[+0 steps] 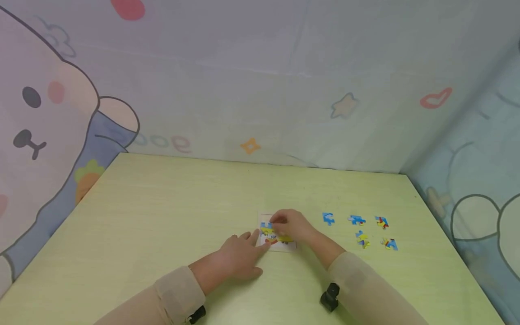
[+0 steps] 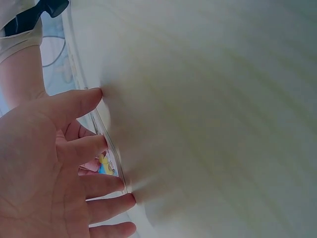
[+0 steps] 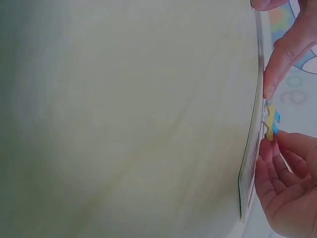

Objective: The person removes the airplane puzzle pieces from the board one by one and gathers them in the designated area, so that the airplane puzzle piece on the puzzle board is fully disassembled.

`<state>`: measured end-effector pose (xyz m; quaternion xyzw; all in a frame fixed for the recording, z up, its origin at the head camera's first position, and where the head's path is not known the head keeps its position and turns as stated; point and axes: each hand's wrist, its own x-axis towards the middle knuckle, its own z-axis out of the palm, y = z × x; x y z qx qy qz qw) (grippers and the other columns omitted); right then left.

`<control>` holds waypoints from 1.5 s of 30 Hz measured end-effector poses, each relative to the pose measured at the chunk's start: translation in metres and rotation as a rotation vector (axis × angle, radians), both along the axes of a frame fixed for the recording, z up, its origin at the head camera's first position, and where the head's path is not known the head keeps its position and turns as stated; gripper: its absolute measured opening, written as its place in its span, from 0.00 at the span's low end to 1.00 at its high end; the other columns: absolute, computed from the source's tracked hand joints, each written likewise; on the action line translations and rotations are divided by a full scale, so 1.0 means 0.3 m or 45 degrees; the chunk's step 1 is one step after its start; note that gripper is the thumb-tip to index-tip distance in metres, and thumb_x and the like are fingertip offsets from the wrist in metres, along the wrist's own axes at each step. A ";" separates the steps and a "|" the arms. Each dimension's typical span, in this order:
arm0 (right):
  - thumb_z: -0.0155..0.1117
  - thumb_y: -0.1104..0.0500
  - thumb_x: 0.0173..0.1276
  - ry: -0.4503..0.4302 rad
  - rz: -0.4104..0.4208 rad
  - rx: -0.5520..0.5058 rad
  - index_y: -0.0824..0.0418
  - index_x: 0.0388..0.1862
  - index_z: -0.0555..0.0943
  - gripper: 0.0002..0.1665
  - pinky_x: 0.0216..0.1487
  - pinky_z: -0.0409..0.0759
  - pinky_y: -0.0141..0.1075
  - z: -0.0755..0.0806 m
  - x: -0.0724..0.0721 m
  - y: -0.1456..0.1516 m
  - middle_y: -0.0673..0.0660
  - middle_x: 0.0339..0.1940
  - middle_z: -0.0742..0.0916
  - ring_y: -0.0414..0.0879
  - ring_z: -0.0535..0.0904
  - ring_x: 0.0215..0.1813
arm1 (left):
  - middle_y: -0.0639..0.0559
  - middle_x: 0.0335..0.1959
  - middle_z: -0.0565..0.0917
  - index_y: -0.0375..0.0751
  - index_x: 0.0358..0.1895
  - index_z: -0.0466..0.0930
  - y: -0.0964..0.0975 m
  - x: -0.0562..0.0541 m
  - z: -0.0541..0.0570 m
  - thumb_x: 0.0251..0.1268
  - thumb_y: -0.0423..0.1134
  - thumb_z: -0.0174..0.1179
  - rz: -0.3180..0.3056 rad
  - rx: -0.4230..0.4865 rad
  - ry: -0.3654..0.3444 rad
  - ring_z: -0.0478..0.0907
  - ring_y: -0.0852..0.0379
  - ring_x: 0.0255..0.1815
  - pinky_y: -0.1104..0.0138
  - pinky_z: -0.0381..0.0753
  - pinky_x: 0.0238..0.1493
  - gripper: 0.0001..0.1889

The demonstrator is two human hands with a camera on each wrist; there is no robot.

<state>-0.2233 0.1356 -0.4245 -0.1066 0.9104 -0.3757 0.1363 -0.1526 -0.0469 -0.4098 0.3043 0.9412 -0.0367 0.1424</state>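
Observation:
A small puzzle tray (image 1: 280, 248) with a pale border lies on the table, partly filled with yellow, blue and red jigsaw pieces (image 1: 266, 230). My left hand (image 1: 239, 256) is spread with its fingers straight; its fingertips rest on the tray's left and lower edge. Over the tray's upper right part, my right hand (image 1: 292, 224) pinches a jigsaw piece between thumb and fingers. In the right wrist view this yellow and blue jigsaw piece (image 3: 270, 121) stands tilted up from the tray (image 3: 247, 183). The right hand's fingers hide part of the picture in the head view.
Several loose jigsaw pieces lie to the right: a blue piece (image 1: 328, 219), another blue piece (image 1: 356, 220), a red and blue piece (image 1: 382, 222), a yellow and blue piece (image 1: 362, 239) and a further piece (image 1: 390, 244). A patterned cloth wall (image 1: 227, 104) stands behind the table (image 1: 183, 194).

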 end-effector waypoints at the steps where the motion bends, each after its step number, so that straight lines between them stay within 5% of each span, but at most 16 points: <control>1: 0.61 0.60 0.66 0.001 -0.004 -0.006 0.56 0.41 0.82 0.06 0.49 0.75 0.40 0.000 0.000 0.000 0.49 0.38 0.83 0.45 0.76 0.41 | 0.43 0.72 0.57 0.57 0.70 0.61 0.000 0.000 0.000 0.61 0.59 0.54 0.001 0.000 -0.002 0.59 0.44 0.68 0.50 0.64 0.60 0.33; 17: 0.63 0.59 0.64 -0.020 -0.118 -0.091 0.57 0.40 0.83 0.06 0.45 0.77 0.37 0.001 -0.002 0.105 0.50 0.36 0.84 0.44 0.77 0.40 | 0.44 0.71 0.57 0.58 0.70 0.61 0.005 0.005 0.004 0.61 0.59 0.54 0.015 0.003 -0.011 0.58 0.45 0.69 0.52 0.63 0.61 0.33; 24: 0.61 0.63 0.65 -0.011 -0.086 -0.199 0.66 0.43 0.81 0.10 0.42 0.79 0.39 0.018 0.022 0.205 0.55 0.39 0.85 0.46 0.80 0.39 | 0.43 0.71 0.57 0.57 0.70 0.61 0.006 0.003 0.004 0.61 0.58 0.54 0.013 0.009 -0.003 0.58 0.45 0.69 0.51 0.63 0.61 0.33; 45: 0.60 0.65 0.65 -0.041 -0.099 -0.199 0.70 0.43 0.80 0.10 0.42 0.79 0.39 0.015 0.067 0.401 0.59 0.41 0.84 0.45 0.79 0.40 | 0.42 0.70 0.59 0.55 0.69 0.63 0.003 0.010 0.011 0.59 0.56 0.55 0.011 0.022 0.016 0.60 0.44 0.68 0.52 0.65 0.59 0.33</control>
